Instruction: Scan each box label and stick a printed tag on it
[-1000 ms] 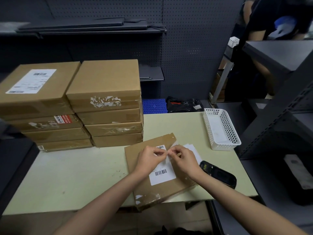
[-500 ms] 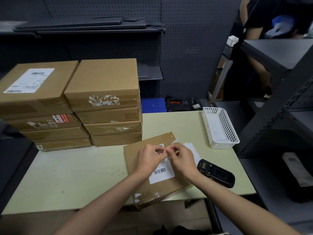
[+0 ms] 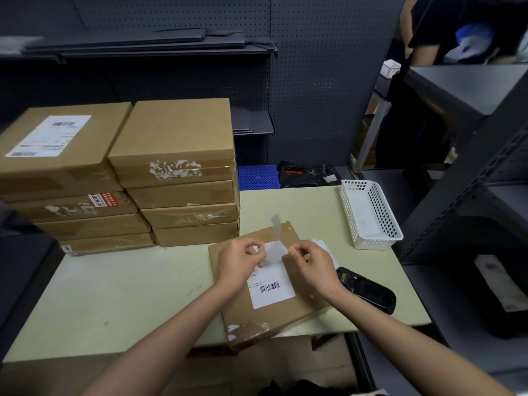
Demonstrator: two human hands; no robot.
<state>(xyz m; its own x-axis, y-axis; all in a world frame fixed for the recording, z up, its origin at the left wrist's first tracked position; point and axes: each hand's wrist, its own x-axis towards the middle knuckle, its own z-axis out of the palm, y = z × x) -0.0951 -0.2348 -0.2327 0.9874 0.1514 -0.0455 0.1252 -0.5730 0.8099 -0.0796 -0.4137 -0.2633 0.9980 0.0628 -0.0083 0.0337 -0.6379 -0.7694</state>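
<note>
Head view: a tag [image 3: 275, 250] was pinched between left hand [image 3: 239, 262] and right hand [image 3: 313, 267] fingertips, likely to peel its backing. The box [image 3: 265, 307] lay just beneath the fingers, ready for sticking.

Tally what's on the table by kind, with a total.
Cardboard boxes: 9, with 4 in the left stack, 4 in the right stack and 1 flat box under the hands
White basket: 1
Black handheld scanner: 1
Total: 11
</note>
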